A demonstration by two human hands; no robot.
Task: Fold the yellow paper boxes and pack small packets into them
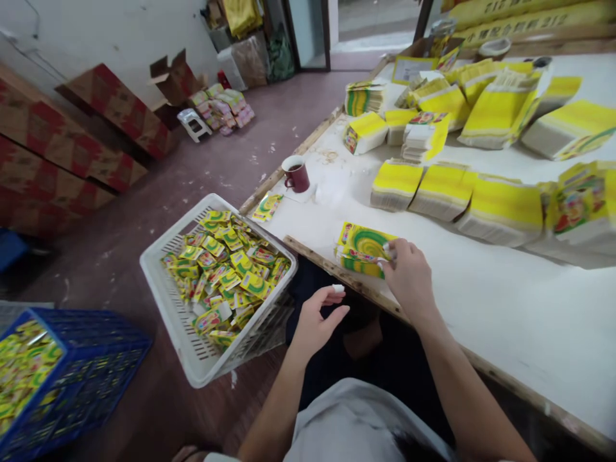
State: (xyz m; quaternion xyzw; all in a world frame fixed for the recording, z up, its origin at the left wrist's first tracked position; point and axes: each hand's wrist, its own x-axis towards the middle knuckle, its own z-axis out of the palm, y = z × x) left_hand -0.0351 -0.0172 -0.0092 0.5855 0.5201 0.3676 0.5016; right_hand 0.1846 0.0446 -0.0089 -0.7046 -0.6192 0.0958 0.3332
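Note:
On the table's near edge lies a small pile of flat yellow cartons point(364, 242) printed with a green swirl. My right hand point(409, 276) is at the pile's right end, its thumb and fingers pinched on the top carton; white coverings show on the fingertips. My left hand point(320, 321) hovers off the table edge, between the pile and the white basket point(192, 359). Its thumb and fingers are apart with nothing between them, and one fingertip has a white covering. Inside the basket is a heap of small yellow-green packets point(231, 279).
Stacks of yellow cartons point(500, 205) line the far part of the white table point(529, 308). A dark red mug point(296, 174) stands near the left edge, beside a single packet point(267, 207). A blue crate point(96, 366) of packets sits on the floor, lower left.

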